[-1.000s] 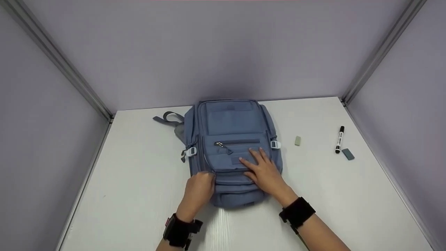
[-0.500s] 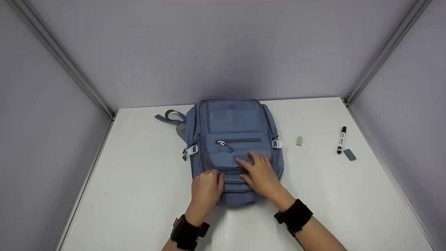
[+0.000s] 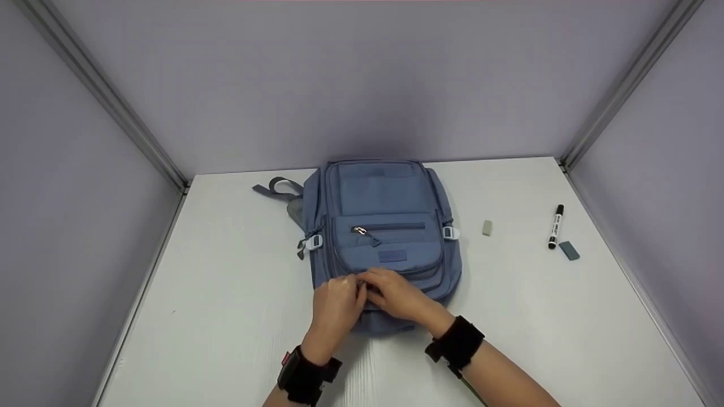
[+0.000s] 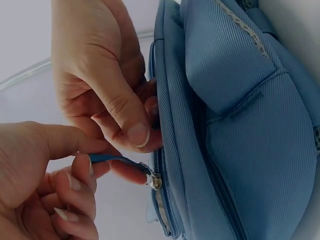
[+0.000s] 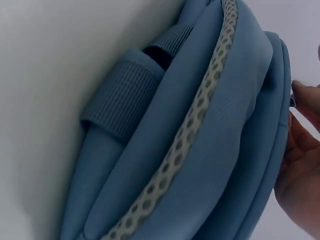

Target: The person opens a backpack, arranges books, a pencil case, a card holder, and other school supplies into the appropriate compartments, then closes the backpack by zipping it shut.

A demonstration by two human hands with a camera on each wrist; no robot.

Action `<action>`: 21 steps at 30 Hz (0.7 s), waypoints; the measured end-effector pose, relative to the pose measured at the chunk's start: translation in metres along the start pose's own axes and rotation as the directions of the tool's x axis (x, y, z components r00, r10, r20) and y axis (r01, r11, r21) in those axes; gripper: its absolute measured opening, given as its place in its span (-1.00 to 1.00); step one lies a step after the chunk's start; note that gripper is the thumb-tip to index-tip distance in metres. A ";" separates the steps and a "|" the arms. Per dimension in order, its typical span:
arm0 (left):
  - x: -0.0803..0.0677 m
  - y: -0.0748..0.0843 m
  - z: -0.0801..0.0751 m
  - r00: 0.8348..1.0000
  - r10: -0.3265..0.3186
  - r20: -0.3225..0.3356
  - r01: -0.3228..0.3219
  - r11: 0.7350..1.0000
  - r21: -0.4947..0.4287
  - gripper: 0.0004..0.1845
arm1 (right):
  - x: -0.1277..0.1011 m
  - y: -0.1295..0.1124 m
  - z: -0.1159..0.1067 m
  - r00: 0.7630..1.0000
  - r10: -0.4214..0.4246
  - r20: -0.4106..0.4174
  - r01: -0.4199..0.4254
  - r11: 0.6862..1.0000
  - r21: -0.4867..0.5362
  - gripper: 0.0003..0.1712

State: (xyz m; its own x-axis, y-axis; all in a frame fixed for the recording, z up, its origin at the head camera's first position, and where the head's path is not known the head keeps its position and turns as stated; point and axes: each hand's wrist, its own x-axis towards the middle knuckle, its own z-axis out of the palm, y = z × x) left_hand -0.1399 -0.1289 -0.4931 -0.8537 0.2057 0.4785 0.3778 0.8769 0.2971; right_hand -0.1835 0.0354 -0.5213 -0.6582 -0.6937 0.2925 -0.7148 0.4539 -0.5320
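A blue backpack (image 3: 384, 192) lies front up on the white table. At its near end both hands meet over a pocket's zip. In the left wrist view, my left hand (image 4: 45, 175) pinches the blue zipper pull (image 4: 117, 159), which hangs from a metal slider (image 4: 156, 181). Thumb and curled fingers of my right hand (image 4: 100, 65) pinch the pocket's edge along the zip, just beside the slider. The head view hides the slider behind the fingers. Part of the right hand (image 5: 302, 185) also shows at the edge of the right wrist view.
Right of the backpack lie a pale green eraser-like block (image 3: 487, 228), a black-and-white marker (image 3: 556, 226) and a dark teal block (image 3: 569, 250). A strap (image 3: 277, 191) sticks out at the backpack's left. Grey panels (image 3: 362, 85) enclose the table on three sides.
The right hand has moved left and nearer, off the backpack's front to the zip beside the left hand. The left hand has shifted slightly right.
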 end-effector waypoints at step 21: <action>0.022 -0.062 0.026 0.948 0.316 -0.017 -0.316 0.949 -0.001 -0.82 | 0.008 0.000 -0.004 0.992 0.068 -0.106 -0.067 0.998 0.008 -0.87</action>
State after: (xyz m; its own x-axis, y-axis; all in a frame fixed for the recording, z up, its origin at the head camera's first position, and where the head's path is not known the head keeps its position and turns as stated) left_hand -0.1912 -0.1680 -0.5223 -0.6839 0.4650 0.5621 0.6289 0.7663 0.1312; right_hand -0.1894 0.0321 -0.5160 -0.7265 -0.5981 0.3384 -0.6669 0.4949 -0.5570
